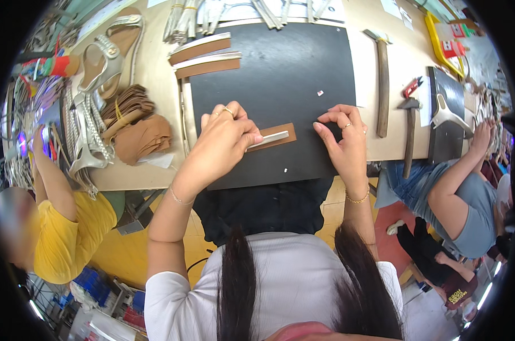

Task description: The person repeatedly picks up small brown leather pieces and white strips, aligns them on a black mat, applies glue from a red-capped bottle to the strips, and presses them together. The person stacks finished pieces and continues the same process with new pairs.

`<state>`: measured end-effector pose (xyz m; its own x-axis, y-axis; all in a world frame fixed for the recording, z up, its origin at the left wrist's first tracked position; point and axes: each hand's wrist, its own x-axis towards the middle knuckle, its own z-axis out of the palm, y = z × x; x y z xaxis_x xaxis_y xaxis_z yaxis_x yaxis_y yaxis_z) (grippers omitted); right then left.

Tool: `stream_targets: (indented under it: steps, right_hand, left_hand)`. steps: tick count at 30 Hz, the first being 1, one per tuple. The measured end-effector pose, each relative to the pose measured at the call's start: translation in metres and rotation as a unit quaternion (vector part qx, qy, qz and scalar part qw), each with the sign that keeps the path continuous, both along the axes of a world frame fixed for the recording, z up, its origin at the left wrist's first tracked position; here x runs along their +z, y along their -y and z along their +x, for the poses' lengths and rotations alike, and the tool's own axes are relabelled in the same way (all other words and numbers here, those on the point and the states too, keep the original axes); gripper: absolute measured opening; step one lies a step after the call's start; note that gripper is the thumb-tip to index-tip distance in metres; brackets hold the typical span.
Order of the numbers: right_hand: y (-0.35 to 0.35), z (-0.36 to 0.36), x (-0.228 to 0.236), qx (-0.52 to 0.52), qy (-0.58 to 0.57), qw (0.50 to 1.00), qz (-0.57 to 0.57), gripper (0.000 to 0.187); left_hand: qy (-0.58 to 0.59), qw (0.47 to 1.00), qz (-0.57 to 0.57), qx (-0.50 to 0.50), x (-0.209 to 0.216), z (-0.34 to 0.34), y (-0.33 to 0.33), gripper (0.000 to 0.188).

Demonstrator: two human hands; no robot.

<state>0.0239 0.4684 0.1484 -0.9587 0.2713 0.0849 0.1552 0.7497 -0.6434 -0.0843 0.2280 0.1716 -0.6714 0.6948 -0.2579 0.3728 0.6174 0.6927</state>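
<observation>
Long dark hair (237,284) hangs nearer than the black mat (269,74); on the mat's middle, the left hand (226,135) pinches a pale strip (277,137) over a brown strip (292,132), while the half-open right hand (347,139) above the mat's right side holds nothing; a slack pinch might let the pale strip skew

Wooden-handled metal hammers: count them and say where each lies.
2: one hammer right of the black rectangular mat, the other hammer farther right and nearer the person; clutter could hide more.
</observation>
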Motion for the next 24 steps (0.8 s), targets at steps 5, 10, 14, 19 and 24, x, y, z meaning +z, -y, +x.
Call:
stream_targets:
  steps: [5, 10, 14, 19, 24]
  right_hand:
    - [0.01, 0.017, -0.01, -0.013, -0.035, 0.999, 0.011, 0.012]
    - [0.012, 0.018, -0.014, -0.01, -0.047, 0.999, 0.026, 0.012]
    - [0.012, 0.018, -0.015, -0.003, -0.043, 0.998, 0.036, 0.012]
    - [0.013, 0.02, -0.016, -0.004, -0.047, 0.998, 0.034, 0.012]
    - [0.013, 0.019, -0.017, -0.002, -0.044, 0.998, 0.034, 0.013]
  left_hand:
    - [-0.039, 0.997, -0.049, -0.036, -0.004, -0.011, -0.022, 0.018]
    - [-0.021, 0.996, -0.082, -0.031, -0.004, -0.012, -0.031, 0.018]
    - [-0.024, 0.996, -0.078, -0.024, -0.006, -0.012, -0.033, 0.017]
    - [-0.026, 0.995, -0.09, -0.019, -0.008, -0.01, -0.033, 0.016]
    - [-0.034, 0.995, -0.091, -0.019, -0.009, -0.008, -0.033, 0.015]
